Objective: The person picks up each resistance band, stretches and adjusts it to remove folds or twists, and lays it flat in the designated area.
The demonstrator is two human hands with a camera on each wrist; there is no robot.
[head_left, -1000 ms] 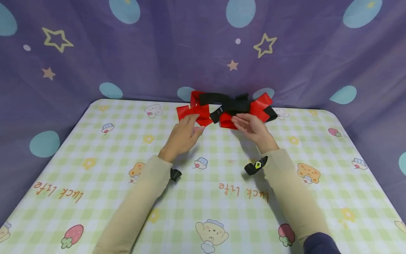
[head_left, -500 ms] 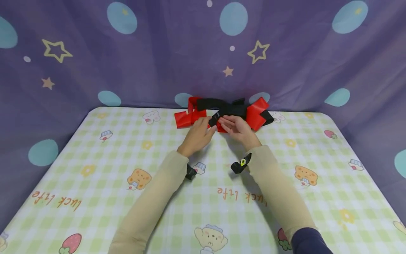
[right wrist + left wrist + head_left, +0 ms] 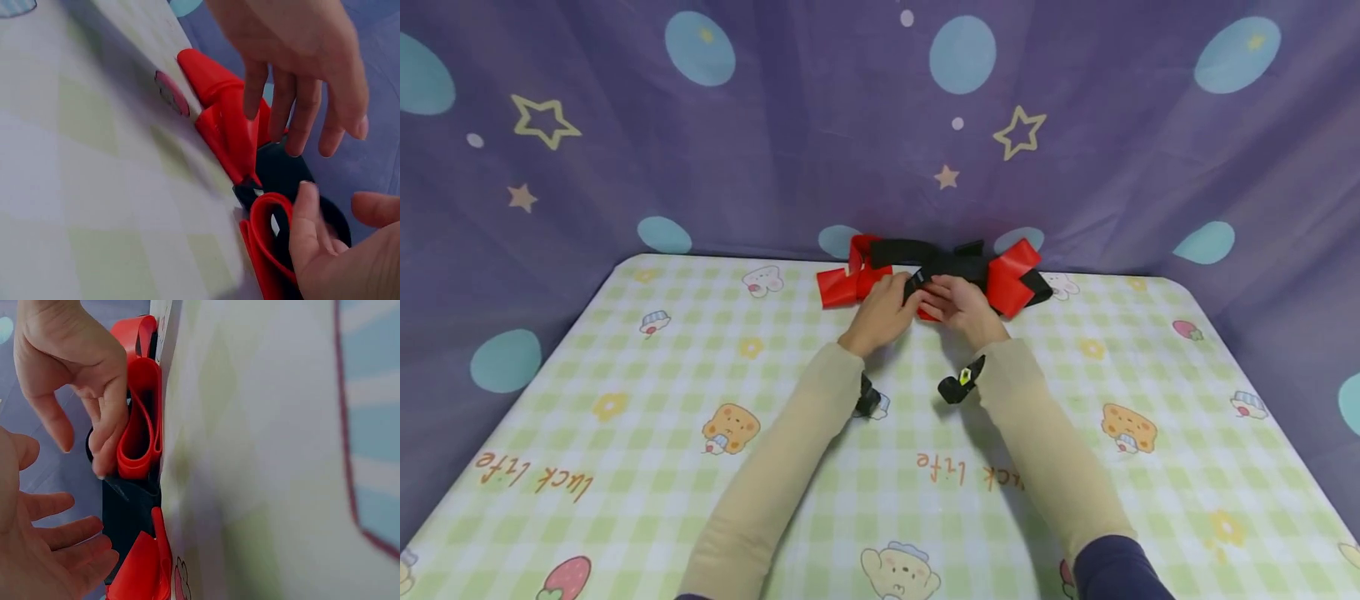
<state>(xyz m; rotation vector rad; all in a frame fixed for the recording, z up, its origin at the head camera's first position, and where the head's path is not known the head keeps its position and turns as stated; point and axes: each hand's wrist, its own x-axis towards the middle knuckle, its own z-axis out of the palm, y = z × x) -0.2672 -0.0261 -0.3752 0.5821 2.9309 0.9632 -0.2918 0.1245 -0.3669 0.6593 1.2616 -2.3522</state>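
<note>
Red and black flat bands, looped and tangled, lie at the table's back edge in the head view: red band [image 3: 837,287] to the left, black band [image 3: 904,251] between, more red [image 3: 1011,279] at the right. My left hand [image 3: 880,315] hangs in front of the left part with its fingers extended; in the right wrist view, this left hand [image 3: 306,50] holds nothing. My right hand [image 3: 966,310] is at the middle; in the left wrist view, this right hand [image 3: 81,362] touches a rolled red loop [image 3: 134,467] with its fingers, thumb apart. Part of the bands is hidden behind the hands.
The table [image 3: 820,517] has a pale green checked cover printed with cartoons and words. A purple curtain [image 3: 820,125] with stars and drops stands directly behind its back edge. Black camera straps [image 3: 961,382] sit at the wrists.
Both hands have come inward toward each other; the left hand moved right and the right hand moved left along the bands. The bands stay in place; the head view shifted slightly.
</note>
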